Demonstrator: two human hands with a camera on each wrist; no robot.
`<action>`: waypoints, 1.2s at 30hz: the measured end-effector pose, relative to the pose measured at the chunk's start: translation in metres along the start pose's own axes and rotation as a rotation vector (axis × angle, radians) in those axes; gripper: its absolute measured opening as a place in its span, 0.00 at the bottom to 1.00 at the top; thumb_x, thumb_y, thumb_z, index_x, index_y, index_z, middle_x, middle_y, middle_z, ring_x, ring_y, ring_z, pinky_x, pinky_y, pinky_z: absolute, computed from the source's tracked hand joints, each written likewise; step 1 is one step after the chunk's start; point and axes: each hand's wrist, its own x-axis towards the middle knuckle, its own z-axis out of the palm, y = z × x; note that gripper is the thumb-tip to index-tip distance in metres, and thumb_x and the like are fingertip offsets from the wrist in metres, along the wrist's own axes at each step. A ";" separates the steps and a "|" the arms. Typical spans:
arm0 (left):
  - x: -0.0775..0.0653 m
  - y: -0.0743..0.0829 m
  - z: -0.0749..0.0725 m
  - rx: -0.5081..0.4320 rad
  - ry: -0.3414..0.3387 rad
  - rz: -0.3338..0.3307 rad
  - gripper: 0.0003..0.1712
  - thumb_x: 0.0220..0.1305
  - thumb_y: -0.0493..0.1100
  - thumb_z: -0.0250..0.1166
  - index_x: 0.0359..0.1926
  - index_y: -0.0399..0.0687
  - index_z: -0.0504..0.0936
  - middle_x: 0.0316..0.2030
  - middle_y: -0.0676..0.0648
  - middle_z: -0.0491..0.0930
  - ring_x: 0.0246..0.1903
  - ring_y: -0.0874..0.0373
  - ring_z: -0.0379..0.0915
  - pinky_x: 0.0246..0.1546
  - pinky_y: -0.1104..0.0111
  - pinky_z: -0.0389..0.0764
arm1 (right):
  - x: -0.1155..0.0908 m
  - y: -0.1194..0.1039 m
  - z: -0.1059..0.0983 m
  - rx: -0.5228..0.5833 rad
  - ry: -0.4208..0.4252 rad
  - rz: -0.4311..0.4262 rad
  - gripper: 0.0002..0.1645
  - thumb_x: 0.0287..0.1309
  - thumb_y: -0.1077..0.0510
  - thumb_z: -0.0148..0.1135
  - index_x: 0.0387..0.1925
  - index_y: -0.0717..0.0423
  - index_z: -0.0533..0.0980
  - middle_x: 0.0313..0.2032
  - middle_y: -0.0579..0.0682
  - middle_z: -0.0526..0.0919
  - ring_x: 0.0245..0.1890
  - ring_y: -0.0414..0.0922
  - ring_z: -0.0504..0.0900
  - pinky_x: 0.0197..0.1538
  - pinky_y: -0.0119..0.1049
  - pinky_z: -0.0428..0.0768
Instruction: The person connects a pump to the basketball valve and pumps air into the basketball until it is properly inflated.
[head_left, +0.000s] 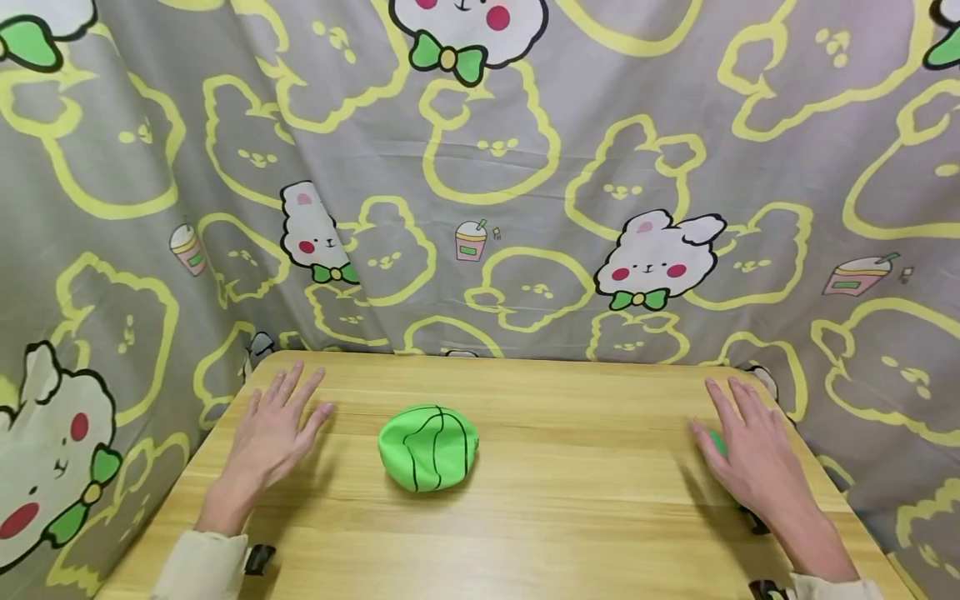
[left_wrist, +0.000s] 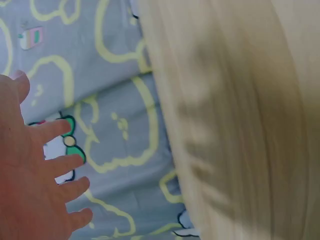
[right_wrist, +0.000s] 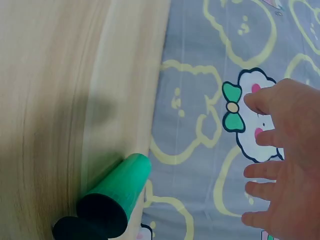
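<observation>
A bright green ball with black seam lines (head_left: 429, 448), dented and partly deflated, lies on the wooden table left of centre. My left hand (head_left: 273, 429) hovers above the table's left side, fingers spread and holding nothing; the left wrist view shows its shadow on the wood. Over at the right side, my right hand (head_left: 757, 450) is raised with extended fingers, and it too is empty. Beneath that hand a green cylinder (right_wrist: 122, 180) with a dark end lies on the table, mostly hidden in the head view. Beside it is another dark round end (right_wrist: 77, 229), cut off by the frame.
The light wooden table (head_left: 570, 500) runs back to a grey curtain (head_left: 517, 150) printed with yellow outlines and white cartoon animals. Curtain also hangs along the left and right sides. Small black pieces (head_left: 260, 559) show near the wrists.
</observation>
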 end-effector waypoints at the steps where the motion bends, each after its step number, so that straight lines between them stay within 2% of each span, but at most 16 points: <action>1: -0.001 0.003 -0.001 -0.004 0.004 -0.002 0.38 0.80 0.63 0.44 0.81 0.50 0.56 0.79 0.34 0.45 0.76 0.30 0.40 0.70 0.33 0.40 | -0.001 0.000 0.000 0.008 0.012 -0.002 0.39 0.72 0.49 0.60 0.74 0.64 0.60 0.68 0.76 0.62 0.68 0.73 0.59 0.64 0.75 0.54; 4: -0.002 0.016 0.000 -0.018 0.023 0.003 0.38 0.79 0.63 0.46 0.80 0.51 0.58 0.79 0.34 0.47 0.76 0.30 0.42 0.71 0.34 0.42 | -0.003 0.002 -0.002 0.026 0.063 -0.008 0.38 0.70 0.51 0.63 0.72 0.65 0.63 0.65 0.78 0.64 0.64 0.75 0.63 0.62 0.73 0.58; 9: -0.004 0.040 0.006 -0.084 0.085 0.055 0.36 0.78 0.61 0.53 0.78 0.49 0.63 0.77 0.33 0.53 0.75 0.30 0.47 0.70 0.36 0.48 | -0.006 0.005 -0.003 0.146 0.137 0.017 0.40 0.63 0.59 0.69 0.72 0.66 0.64 0.59 0.77 0.69 0.57 0.75 0.67 0.54 0.70 0.63; 14: -0.006 0.063 0.013 -0.159 0.140 0.120 0.34 0.76 0.57 0.57 0.76 0.48 0.66 0.75 0.33 0.58 0.73 0.31 0.52 0.69 0.37 0.55 | -0.009 0.008 0.002 0.248 0.147 0.050 0.44 0.56 0.67 0.71 0.72 0.70 0.63 0.55 0.79 0.71 0.53 0.77 0.69 0.50 0.70 0.66; 20: 0.000 0.092 0.020 -0.227 0.117 0.166 0.34 0.75 0.58 0.58 0.75 0.51 0.68 0.75 0.37 0.62 0.73 0.36 0.57 0.67 0.38 0.60 | -0.016 0.014 0.012 0.211 0.030 0.123 0.41 0.59 0.65 0.71 0.69 0.72 0.63 0.53 0.82 0.70 0.48 0.79 0.71 0.44 0.71 0.71; 25: 0.010 0.117 0.025 -0.260 0.105 0.207 0.34 0.73 0.61 0.60 0.73 0.51 0.72 0.72 0.42 0.67 0.71 0.39 0.62 0.68 0.42 0.63 | -0.021 0.020 0.021 0.161 -0.053 0.164 0.38 0.58 0.62 0.73 0.65 0.72 0.67 0.49 0.81 0.72 0.45 0.76 0.74 0.40 0.69 0.73; 28: 0.015 0.132 0.026 -0.270 0.077 0.206 0.31 0.73 0.64 0.59 0.68 0.53 0.78 0.67 0.47 0.75 0.67 0.43 0.69 0.69 0.43 0.62 | -0.023 0.024 0.022 0.150 -0.139 0.205 0.38 0.57 0.62 0.73 0.65 0.71 0.67 0.49 0.81 0.71 0.45 0.75 0.74 0.40 0.68 0.74; 31: 0.023 0.145 0.028 -0.285 0.046 0.213 0.27 0.72 0.63 0.62 0.61 0.53 0.84 0.58 0.50 0.83 0.61 0.48 0.77 0.68 0.45 0.65 | -0.023 0.025 0.022 0.145 -0.212 0.228 0.39 0.56 0.62 0.73 0.65 0.70 0.67 0.50 0.81 0.70 0.46 0.75 0.74 0.40 0.67 0.75; 36: 0.036 0.157 0.035 -0.250 -0.001 0.241 0.22 0.68 0.57 0.69 0.55 0.50 0.87 0.54 0.47 0.85 0.56 0.47 0.81 0.60 0.51 0.76 | -0.018 0.023 0.028 0.149 -0.289 0.255 0.41 0.55 0.64 0.73 0.67 0.70 0.65 0.49 0.80 0.70 0.45 0.72 0.75 0.40 0.65 0.76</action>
